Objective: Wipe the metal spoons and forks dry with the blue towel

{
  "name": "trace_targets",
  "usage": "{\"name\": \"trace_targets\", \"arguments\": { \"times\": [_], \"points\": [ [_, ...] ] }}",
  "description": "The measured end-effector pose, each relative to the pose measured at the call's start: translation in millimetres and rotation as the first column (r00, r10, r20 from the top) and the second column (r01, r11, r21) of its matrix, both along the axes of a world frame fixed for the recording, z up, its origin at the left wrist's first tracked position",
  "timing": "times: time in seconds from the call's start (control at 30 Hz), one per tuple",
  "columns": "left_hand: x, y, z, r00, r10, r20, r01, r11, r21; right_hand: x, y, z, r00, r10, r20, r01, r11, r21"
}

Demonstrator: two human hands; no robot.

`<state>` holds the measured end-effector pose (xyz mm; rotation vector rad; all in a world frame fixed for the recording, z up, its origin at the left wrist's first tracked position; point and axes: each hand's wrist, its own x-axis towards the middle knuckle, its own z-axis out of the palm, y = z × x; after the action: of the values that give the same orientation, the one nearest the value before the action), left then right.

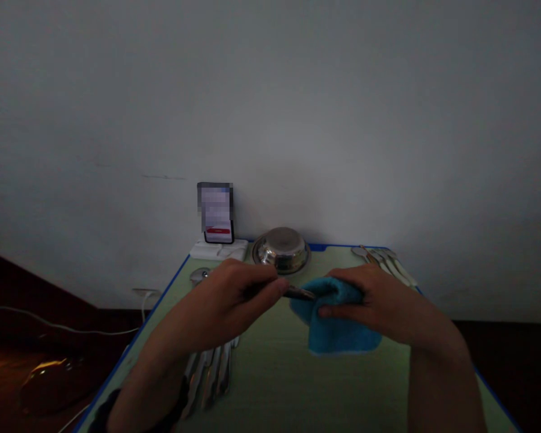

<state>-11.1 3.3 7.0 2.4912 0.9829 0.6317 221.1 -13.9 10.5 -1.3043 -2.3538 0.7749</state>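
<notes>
Above the middle of the table, my left hand (234,297) is closed in a pinch on a slim metal piece of cutlery (300,293). The cutlery points right, and its far end runs into a blue cloth (345,337), so its kind does not show. My right hand (376,296) is closed on the cloth, thumb in front, with the cloth folded against the cutlery's end. The cloth's lower part hangs loose over the green tabletop (293,385).
An upside-down metal bowl (283,251) sits at the back edge. Left of it, a phone (219,213) stands on a white holder (219,250). Several utensils (390,264) lie at the back right; several knife-like pieces (211,376) lie near my left forearm. A round metal utensil head (200,275) shows behind my left hand.
</notes>
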Motion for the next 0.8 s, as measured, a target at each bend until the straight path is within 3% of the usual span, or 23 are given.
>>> {"name": "trace_targets", "arguments": {
  "times": [0.17, 0.33, 0.63, 0.8],
  "points": [
    [-2.1, 0.0, 2.0, 1.000, -0.015, -0.010, 0.015, 1.000, -0.002, -0.4, -0.4, 0.2, 0.997, 0.062, -0.039, -0.062, 0.998, 0.004],
    [-2.2, -0.4, 4.2, 1.000, -0.027, -0.015, 0.027, 1.000, 0.007, -1.2, 0.1, -0.8, 0.999, 0.036, -0.035, -0.035, 0.999, 0.023],
    [-4.5, 0.7, 3.9, 0.999, -0.040, -0.022, 0.041, 0.999, 0.036, 2.7, 1.8, -1.9, 0.991, 0.099, -0.090, -0.116, 0.973, -0.198],
    [-3.4, 2.6, 4.7, 0.998, -0.043, -0.048, 0.045, 0.998, 0.044, 2.2, 5.0, -1.7, 0.995, 0.078, -0.068, -0.086, 0.989, -0.123]
  ]
}}
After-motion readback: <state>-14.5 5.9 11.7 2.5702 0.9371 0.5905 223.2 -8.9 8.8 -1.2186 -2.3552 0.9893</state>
